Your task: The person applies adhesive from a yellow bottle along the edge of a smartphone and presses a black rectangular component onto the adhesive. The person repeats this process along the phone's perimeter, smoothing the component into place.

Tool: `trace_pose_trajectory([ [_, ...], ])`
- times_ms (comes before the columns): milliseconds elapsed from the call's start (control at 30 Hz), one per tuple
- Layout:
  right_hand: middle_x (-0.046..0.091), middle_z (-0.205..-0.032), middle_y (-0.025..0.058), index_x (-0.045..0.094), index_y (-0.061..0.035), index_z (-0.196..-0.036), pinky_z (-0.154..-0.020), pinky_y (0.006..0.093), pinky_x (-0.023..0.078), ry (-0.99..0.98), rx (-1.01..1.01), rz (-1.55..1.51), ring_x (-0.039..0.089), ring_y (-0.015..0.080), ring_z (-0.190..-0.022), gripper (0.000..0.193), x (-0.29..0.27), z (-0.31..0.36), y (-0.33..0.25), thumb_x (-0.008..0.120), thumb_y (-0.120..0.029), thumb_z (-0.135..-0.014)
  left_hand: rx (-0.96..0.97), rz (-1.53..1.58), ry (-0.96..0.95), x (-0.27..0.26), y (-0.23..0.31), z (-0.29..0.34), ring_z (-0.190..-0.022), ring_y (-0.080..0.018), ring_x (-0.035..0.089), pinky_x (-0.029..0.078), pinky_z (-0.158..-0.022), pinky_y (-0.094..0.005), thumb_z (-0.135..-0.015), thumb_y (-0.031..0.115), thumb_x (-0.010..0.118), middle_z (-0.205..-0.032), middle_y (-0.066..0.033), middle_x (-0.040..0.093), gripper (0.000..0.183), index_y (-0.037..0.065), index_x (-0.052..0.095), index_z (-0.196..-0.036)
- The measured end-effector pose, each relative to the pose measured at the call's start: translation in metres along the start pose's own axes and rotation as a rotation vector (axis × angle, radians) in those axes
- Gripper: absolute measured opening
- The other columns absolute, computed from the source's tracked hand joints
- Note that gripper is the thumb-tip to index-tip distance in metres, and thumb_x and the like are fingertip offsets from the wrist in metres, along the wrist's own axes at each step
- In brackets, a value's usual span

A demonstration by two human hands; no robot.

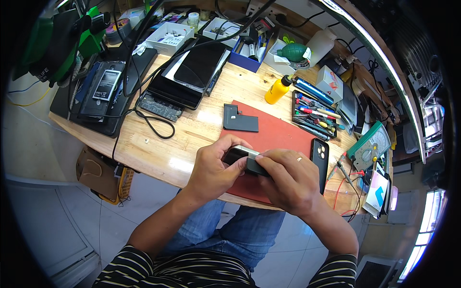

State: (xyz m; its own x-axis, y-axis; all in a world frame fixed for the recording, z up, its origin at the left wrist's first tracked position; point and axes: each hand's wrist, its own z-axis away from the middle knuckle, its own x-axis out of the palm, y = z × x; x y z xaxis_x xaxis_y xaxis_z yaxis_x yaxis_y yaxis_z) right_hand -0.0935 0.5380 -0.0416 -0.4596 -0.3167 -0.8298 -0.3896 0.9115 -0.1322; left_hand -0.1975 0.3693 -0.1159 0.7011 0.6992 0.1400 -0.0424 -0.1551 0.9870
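Observation:
Above the near part of a red mat (278, 136), my two hands meet around a smartphone (234, 154) with a dark face and a silvery edge. My left hand (210, 167) is wrapped round its left side, thumb across the front. My right hand (291, 181), with a ring on one finger, pinches a dark flat piece (256, 168) against the phone's right end. Whether that piece is attached cannot be made out, since my fingers cover the joint. Beyond my hands lies an L-shaped black phone battery (241, 123) on the mat. A black phone case (319, 154) rests at the mat's right edge.
Behind the mat stands a yellow bottle (278, 90), beside a tray of pens and tools (314, 115). A green multimeter (370, 147) with red leads sits at right. Stacked tablets (189, 77), cables and a microscope (65, 41) fill the left side.

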Motion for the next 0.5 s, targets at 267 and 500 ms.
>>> trace_pose_trajectory([
  [267, 0.069, -0.098, 0.0135, 0.07, 0.0027, -0.106, -0.069, 0.0384, 0.058, -0.005, 0.0, -0.037, 0.072, 0.0288, -0.083, 0.04, -0.0016, -0.0048, -0.0003, 0.082, -0.001, -0.068, 0.011, 0.02, -0.015, -0.0003, -0.0008, 0.0002, -0.091, -0.0092, 0.069, 0.06, -0.08, -0.0237, -0.099, 0.0, 0.07, -0.103, -0.0076, 0.07, 0.02, -0.004, 0.063, -0.117],
  [500, 0.069, -0.097, 0.013, 0.07, 0.0024, -0.106, -0.067, 0.0375, 0.057, 0.001, 0.004, -0.039, 0.072, 0.0278, -0.081, 0.037, -0.0017, -0.0056, -0.0007, 0.081, 0.0, -0.071, 0.014, 0.005, -0.009, 0.0002, 0.0015, 0.0003, -0.088, -0.0094, 0.069, 0.06, -0.078, -0.023, -0.099, 0.003, 0.072, -0.102, -0.0078, 0.07, 0.021, -0.004, 0.064, -0.117],
])
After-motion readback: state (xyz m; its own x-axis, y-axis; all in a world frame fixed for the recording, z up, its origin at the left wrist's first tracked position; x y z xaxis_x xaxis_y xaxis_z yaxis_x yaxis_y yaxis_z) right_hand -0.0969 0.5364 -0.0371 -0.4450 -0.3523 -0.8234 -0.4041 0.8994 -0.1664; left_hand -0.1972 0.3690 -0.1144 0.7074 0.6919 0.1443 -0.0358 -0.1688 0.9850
